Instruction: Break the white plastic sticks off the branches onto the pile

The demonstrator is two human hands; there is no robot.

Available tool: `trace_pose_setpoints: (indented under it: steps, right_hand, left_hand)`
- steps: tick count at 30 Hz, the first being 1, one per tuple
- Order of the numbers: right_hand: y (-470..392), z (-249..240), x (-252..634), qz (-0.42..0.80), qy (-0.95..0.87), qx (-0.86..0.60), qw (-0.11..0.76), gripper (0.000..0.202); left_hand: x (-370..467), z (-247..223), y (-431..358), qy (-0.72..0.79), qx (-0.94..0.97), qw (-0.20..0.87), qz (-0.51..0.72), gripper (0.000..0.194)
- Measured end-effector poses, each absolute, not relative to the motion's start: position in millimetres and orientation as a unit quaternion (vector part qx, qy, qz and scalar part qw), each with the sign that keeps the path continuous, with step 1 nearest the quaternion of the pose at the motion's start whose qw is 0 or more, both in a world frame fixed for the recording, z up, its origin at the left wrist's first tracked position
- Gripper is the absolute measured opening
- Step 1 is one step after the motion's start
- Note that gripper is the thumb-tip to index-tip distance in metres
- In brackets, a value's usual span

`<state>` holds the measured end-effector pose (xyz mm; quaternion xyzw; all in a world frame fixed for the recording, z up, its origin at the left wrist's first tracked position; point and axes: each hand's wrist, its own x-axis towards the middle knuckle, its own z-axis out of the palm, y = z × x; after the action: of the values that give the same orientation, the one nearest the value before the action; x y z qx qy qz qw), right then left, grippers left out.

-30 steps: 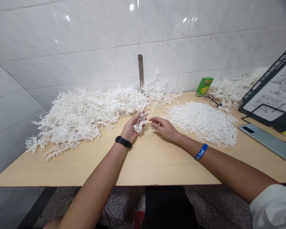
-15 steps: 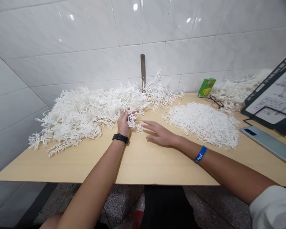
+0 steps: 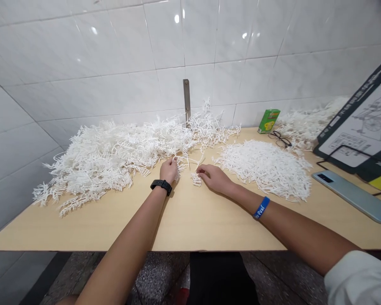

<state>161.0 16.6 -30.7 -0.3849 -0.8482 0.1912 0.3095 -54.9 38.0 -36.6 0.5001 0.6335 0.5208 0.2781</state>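
Observation:
My left hand (image 3: 169, 170), with a black watch on its wrist, is closed on a white branched plastic sprue (image 3: 188, 158) at the middle of the table. The sprue's thin stem stretches across to my right hand (image 3: 210, 176), whose fingers are pinched on its other end. A small cluster of short white pieces (image 3: 196, 179) hangs or lies just under the right fingertips; I cannot tell which. To the left spreads a large tangled heap of white sprues (image 3: 114, 152). On the right lies a flatter pile of small loose white sticks (image 3: 266, 167).
Behind the loose pile stand a green box (image 3: 268, 121) and eyeglasses (image 3: 280, 139). More white sprues (image 3: 305, 125) lie at the back right. A printed carton (image 3: 358, 131) and a phone (image 3: 352, 196) are at the right. A tiled wall (image 3: 114, 93) with a metal bracket (image 3: 186, 101) bounds the table (image 3: 190, 220).
My right hand, open and outstretched before, has closed on the sprue. The stem now spans both hands, and my left fingers have closed more tightly. The view has shifted slightly.

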Motion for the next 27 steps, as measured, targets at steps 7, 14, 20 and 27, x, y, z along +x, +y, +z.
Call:
trace_pose_setpoints:
  steps: [7, 14, 20, 27]
  right_hand:
    - [23.6, -39.8, 157.6, 0.176, -0.871, -0.344, 0.303, 0.021]
    - [20.1, -34.3, 158.4, 0.191, -0.868, -0.35, 0.294, 0.009]
    - [21.2, -36.0, 160.0, 0.203, -0.851, -0.365, 0.318, 0.01]
    - [29.6, -40.9, 161.4, 0.31, -0.695, -0.468, 0.45, 0.011]
  left_hand:
    - [-60.1, -16.7, 75.6, 0.627, 0.57, 0.268, 0.459, 0.026]
    - [-51.8, -22.8, 69.3, 0.589, 0.607, 0.206, 0.492, 0.016]
    - [-49.3, -15.2, 56.6, 0.551, 0.598, 0.126, 0.568, 0.023]
    - [-19.6, -6.1, 43.9, 0.449, 0.561, 0.362, 0.593, 0.035]
